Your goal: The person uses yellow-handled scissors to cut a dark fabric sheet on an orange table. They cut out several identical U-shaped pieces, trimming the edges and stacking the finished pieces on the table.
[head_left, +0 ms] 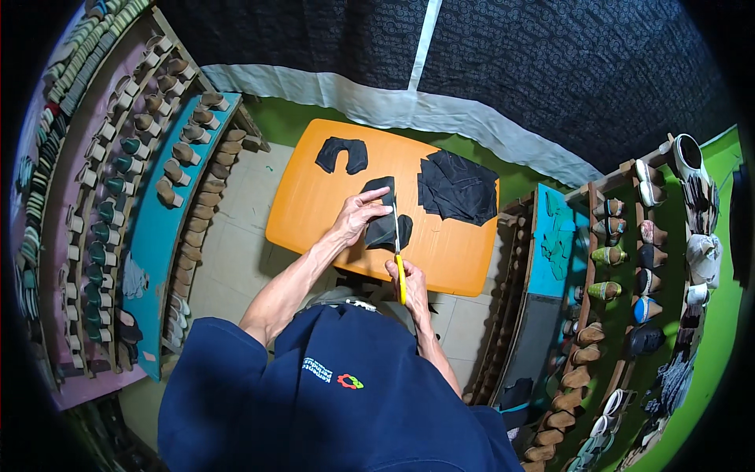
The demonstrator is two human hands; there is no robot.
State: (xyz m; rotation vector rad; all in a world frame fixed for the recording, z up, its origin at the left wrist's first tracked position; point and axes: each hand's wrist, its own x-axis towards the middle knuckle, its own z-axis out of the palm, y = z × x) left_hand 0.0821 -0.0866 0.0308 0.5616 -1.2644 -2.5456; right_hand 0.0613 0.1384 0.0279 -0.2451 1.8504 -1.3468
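My left hand (355, 218) pinches a black piece of fabric (383, 236) above the orange table (303, 206), its fingers lying across the piece. In my right hand (414, 285) is a pair of scissors (402, 286) with yellow handles. Their blades point away from me and lie along the right side of the held piece. How far apart the blades are is too small to tell. Farther left on the table lies a black U-shaped cut piece (330, 160). A loose stack of black fabric pieces (456, 189) rests at the table's right side.
At left, a tall rack (118, 228) and a blue shelf (149, 244) carry rows of shoes and wooden shoe forms. A shoe rack (590, 307) and a blue-topped cabinet (543, 236) stand to my right. Dark patterned curtains (519, 71) hang behind the table.
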